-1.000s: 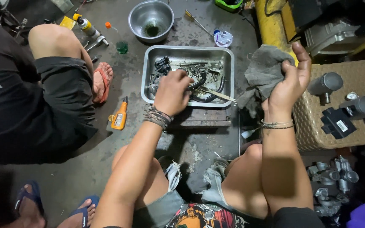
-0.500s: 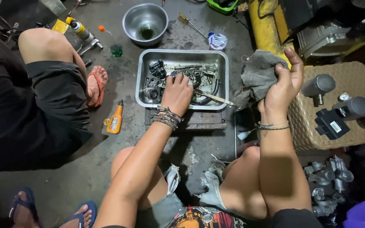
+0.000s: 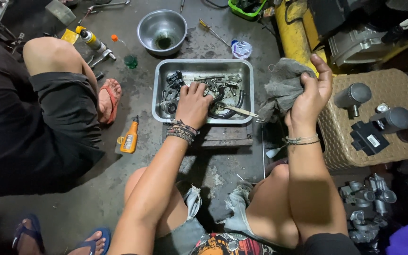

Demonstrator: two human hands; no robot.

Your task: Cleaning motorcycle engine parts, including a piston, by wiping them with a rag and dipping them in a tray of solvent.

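Both forearms are bare, with no sleeves reaching them. The left hand (image 3: 193, 105) has a stack of dark braided and beaded bracelets at the wrist; the right hand (image 3: 310, 97) has thin cord bracelets. Frayed, light denim shorts cover the thighs, under a dark shirt with a colourful print.

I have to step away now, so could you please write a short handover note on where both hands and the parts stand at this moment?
Left hand: reaching into the rectangular metal tray, fingers down among the small dark metal parts; whether it grips one cannot be told.
Right hand: raised beside the tray, holding a grey rag.
Nearby: round steel bowl beyond the tray, orange bottle on the floor to its left, more parts on the woven stool to the right.
Done: parts gathered in the tray.
Left: nothing lifted out yet.
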